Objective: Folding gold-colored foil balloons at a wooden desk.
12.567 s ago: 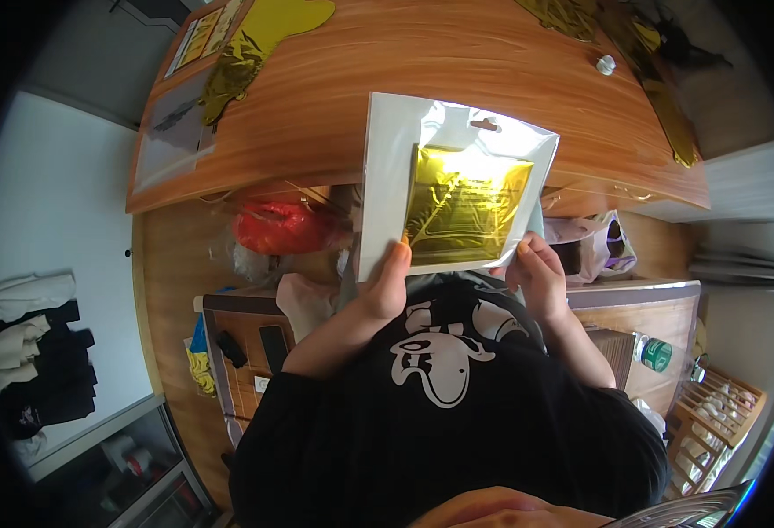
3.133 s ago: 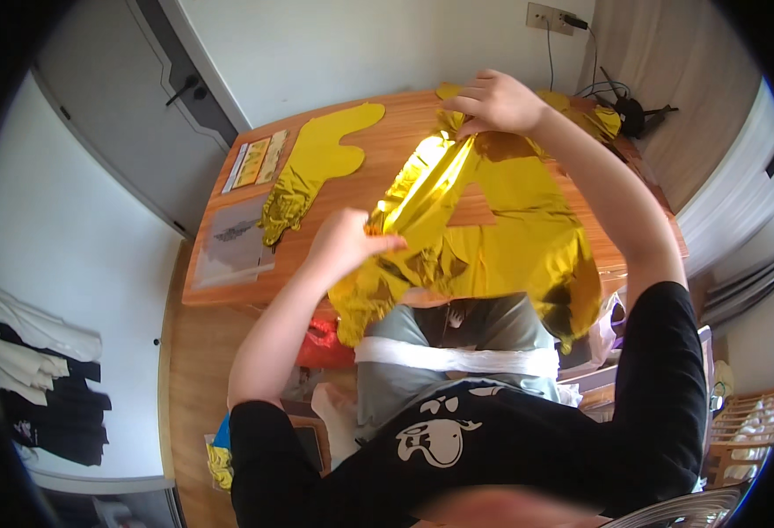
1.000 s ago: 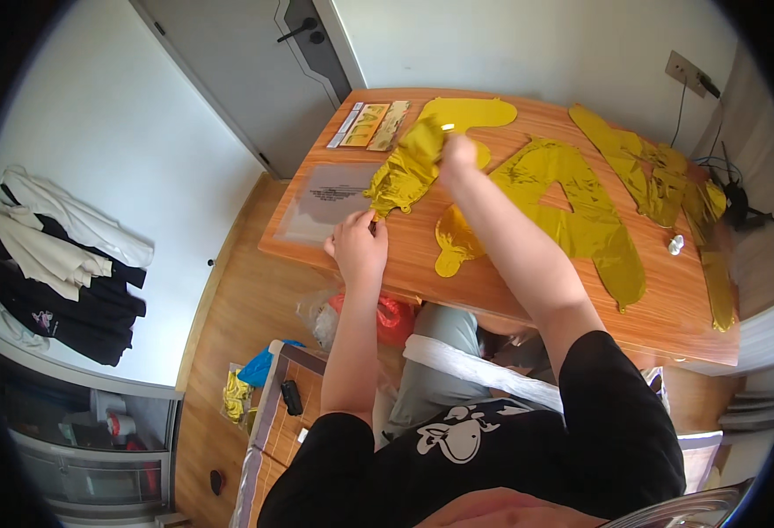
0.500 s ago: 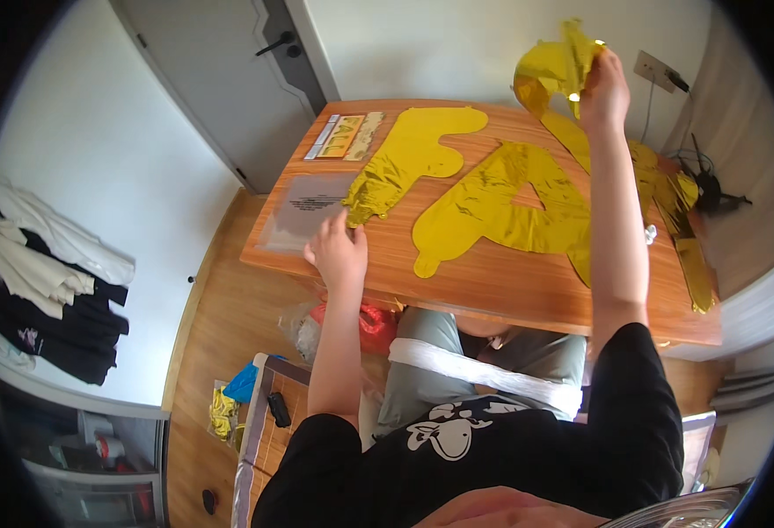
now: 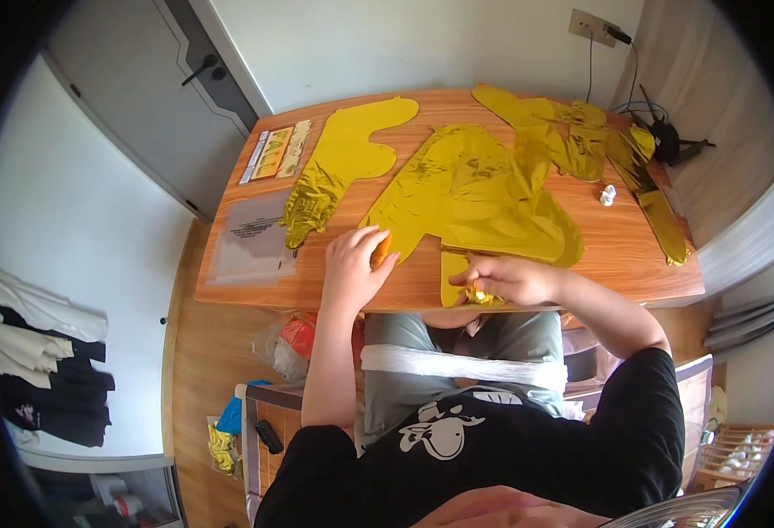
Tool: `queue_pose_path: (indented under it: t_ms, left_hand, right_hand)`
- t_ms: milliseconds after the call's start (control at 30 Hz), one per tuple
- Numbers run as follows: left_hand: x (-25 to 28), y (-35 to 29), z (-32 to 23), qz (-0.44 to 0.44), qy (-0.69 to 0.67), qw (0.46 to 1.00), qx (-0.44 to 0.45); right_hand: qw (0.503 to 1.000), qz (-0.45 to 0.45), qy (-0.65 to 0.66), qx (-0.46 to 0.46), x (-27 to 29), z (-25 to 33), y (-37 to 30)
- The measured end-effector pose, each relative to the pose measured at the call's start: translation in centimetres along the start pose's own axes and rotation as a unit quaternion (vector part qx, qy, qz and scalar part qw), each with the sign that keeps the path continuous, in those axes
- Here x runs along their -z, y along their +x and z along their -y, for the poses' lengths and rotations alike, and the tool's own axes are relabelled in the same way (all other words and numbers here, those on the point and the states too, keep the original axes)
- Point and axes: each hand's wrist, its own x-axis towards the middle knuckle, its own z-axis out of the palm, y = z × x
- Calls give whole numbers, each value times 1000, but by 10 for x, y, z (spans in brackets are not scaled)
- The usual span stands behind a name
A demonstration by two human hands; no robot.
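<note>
Left hand (image 5: 354,262) — curled, right hand (image 5: 514,278) — pinching

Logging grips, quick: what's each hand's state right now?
Left hand: curled at the flat gold foil's edge; grip cannot be told.
Right hand: closed, holding crumpled gold foil.

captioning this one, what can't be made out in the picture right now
- Head view: part of the upper gold foil sheet's near end; the right hand covers it.
- Head view: much of the foil letter beneath; that sheet lies over it.
- Head view: the left hand's hold, if any; the hand itself hides it.
- Head view: the red bag's upper part; the table hides it.
- Head view: fine print; too small.
</note>
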Motion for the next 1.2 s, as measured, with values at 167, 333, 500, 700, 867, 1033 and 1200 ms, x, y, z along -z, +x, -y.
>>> queue_pose_path:
  t_ms: [167,333,500,700,867,1033,1200]
  left_hand:
    - [3,2,-5,16,-36,999,3]
    - [7,4,-10,27,-14,999,14]
    - [7,4,-8,33,-24,999,19]
    - [8,4,-4,27,-47,998,15]
    - [10,6,-3,32,-55,998,12]
    - [11,7,-4,30,-50,998,2]
    - [7,7,1,18,-75,997,4]
  right_hand:
    - [993,-65,37,92,-2,-5,-17]
    - [922,-298,-247,-8,-7,4,-22]
    - [908,-333,-256,-4,-4,5,-28]
    - [909,-322,-260,-55,3,5,-36]
    - [847,-236,-457,-137,5,-15,-22]
    - [838,-222,-476,-150,16,-22,1]
    - [834,-186,-491,-169,37,-24,21]
